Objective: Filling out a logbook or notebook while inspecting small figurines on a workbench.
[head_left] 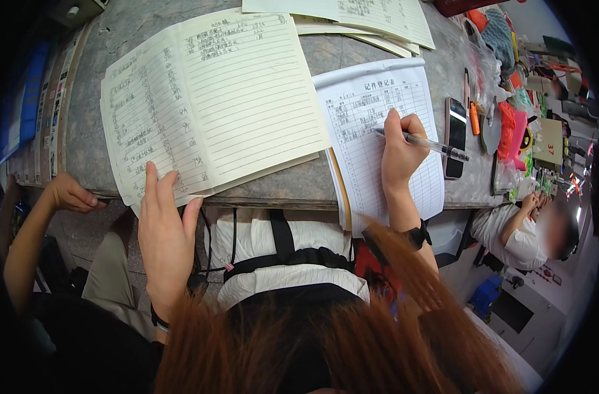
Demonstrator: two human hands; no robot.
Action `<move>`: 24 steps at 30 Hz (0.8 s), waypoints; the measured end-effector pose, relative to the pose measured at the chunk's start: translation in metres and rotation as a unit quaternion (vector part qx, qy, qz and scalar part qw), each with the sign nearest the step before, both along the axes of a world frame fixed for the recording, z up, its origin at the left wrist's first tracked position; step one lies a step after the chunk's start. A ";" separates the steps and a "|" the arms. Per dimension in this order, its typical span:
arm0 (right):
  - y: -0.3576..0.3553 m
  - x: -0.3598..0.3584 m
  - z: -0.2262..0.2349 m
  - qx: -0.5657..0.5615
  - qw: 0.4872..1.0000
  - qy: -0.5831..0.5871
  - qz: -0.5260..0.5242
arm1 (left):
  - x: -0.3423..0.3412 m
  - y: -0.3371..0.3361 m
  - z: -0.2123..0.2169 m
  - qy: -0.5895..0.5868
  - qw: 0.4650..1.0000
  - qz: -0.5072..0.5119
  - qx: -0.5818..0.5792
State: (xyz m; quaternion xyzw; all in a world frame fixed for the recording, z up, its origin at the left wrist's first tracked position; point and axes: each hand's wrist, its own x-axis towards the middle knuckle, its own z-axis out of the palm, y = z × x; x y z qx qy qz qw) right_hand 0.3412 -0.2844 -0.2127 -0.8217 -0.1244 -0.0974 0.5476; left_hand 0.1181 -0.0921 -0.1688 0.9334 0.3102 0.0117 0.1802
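An open lined notebook (pixel 253 98) lies tilted on the grey table, handwriting down its left page and at the top of its right page. On the notebook's lower left page rests my left hand (pixel 165 223), fingers stretched out and holding nothing. My right hand (pixel 404 148) grips a pen (pixel 440 146) with a clear barrel and dark end. Its tip is at the handwritten rows of a printed form (pixel 371 174), part of a stack of white sheets overhanging the table's near edge. The side of this hand rests on the paper.
More written papers (pixel 385 20) lie at the back. A smartphone (pixel 455 138), an orange marker (pixel 474 118) and cluttered plastic bags (pixel 486 65) are right of the form. At left, another person's hand (pixel 76 194) is at the table edge. A second person (pixel 516 236) sits farther right.
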 end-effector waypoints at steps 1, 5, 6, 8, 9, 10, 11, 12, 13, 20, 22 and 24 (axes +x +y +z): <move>0.000 0.000 -0.001 -0.003 1.000 -0.002 -0.002 | 0.000 0.001 0.000 -0.001 1.000 0.001 0.002; 0.006 -0.003 0.000 0.008 0.999 0.034 -0.007 | -0.002 0.001 0.000 -0.005 1.000 0.005 0.002; 0.005 -0.003 -0.004 0.002 1.000 0.020 -0.002 | -0.003 0.002 0.000 -0.001 1.000 0.009 0.006; 0.006 -0.001 -0.006 0.020 1.000 0.001 -0.003 | -0.008 0.004 0.004 0.006 1.000 0.010 0.017; 0.008 -0.001 -0.014 0.052 0.999 0.004 -0.002 | -0.013 0.003 0.004 0.012 0.999 0.010 0.028; 0.003 0.002 -0.014 0.061 0.998 0.017 0.003 | -0.012 0.004 0.005 -0.003 0.999 0.005 0.031; 0.006 -0.003 -0.002 0.123 0.989 0.084 -0.024 | -0.012 0.007 0.000 -0.022 0.998 -0.025 0.046; -0.004 -0.001 -0.002 0.126 0.988 0.087 -0.027 | -0.002 0.008 0.001 0.004 1.000 -0.006 -0.024; -0.003 -0.003 0.001 0.126 0.987 0.091 -0.046 | -0.002 0.008 0.002 0.000 0.999 -0.008 -0.035; -0.008 0.005 -0.008 0.207 0.965 0.155 0.038 | -0.001 0.001 0.016 -0.036 0.998 -0.019 -0.038; -0.006 0.007 -0.008 0.101 0.991 0.061 0.058 | 0.007 -0.006 0.020 -0.059 0.997 -0.041 -0.032; -0.009 0.007 -0.004 0.098 0.989 0.097 0.049 | 0.018 -0.014 0.020 -0.108 0.990 -0.082 -0.029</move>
